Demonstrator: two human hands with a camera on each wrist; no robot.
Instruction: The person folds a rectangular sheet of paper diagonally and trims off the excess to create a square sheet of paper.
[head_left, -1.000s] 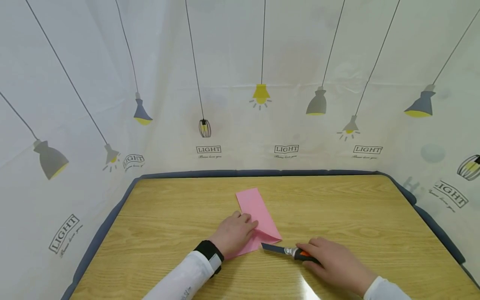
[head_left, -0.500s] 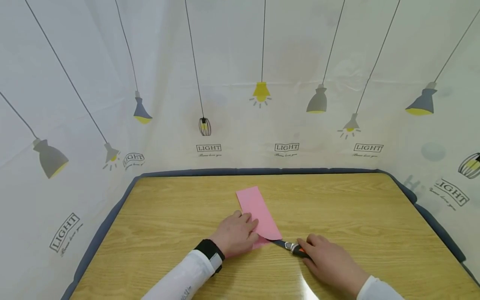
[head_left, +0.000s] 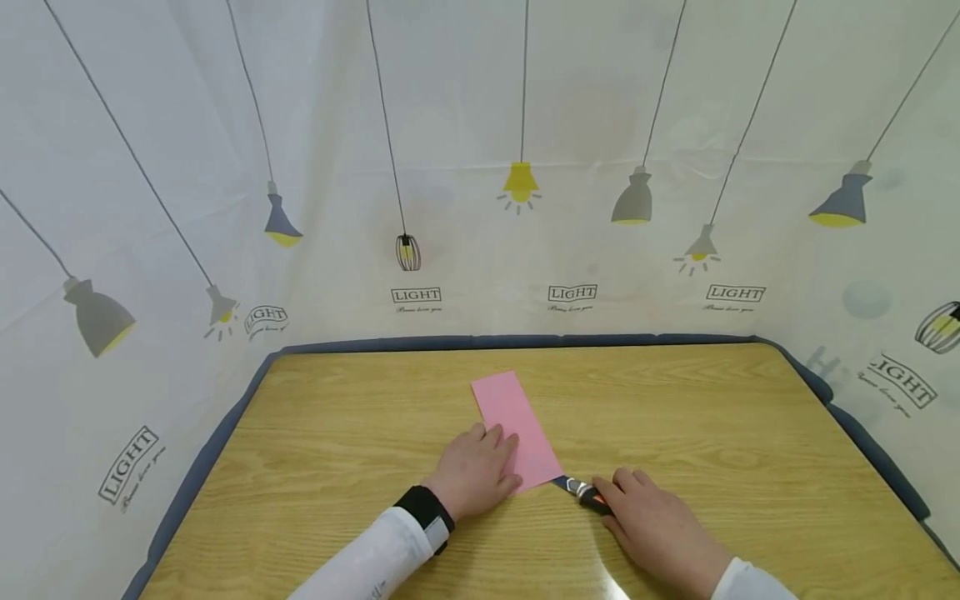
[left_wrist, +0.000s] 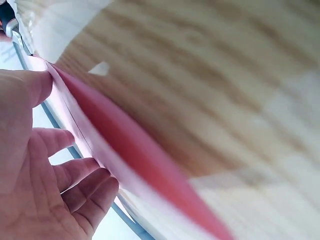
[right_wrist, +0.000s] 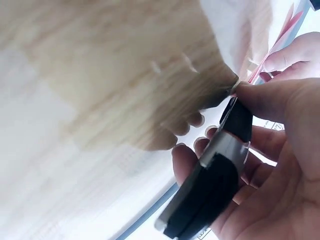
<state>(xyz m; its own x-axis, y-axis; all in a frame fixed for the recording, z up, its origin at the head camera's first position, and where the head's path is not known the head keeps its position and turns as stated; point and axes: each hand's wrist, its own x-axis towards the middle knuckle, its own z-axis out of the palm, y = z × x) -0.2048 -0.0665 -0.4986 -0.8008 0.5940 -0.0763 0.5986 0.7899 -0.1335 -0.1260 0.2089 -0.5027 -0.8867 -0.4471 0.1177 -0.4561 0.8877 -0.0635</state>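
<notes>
A folded sheet of pink paper [head_left: 521,421] lies on the wooden table, slanting away from me. My left hand [head_left: 474,473] rests on its left side with the fingers spread, pressing it down. In the left wrist view the folded paper [left_wrist: 120,135] gapes between its two layers, with the thumb at its edge. My right hand [head_left: 660,521] grips a black-and-orange utility knife [head_left: 594,498] at the paper's near right corner. Most of the dark blade is hidden by the paper. In the right wrist view the fingers wrap around the knife's dark handle [right_wrist: 210,192].
The wood-grain table [head_left: 360,417] has a dark blue padded edge [head_left: 517,342] along its far side and flanks. Behind it hangs a white sheet [head_left: 450,100] printed with lamps.
The knife's blade, in full view at first, has gone in under the paper's upper layer at the near end. That layer now lies flatter, and my left thumb has shifted onto it.
</notes>
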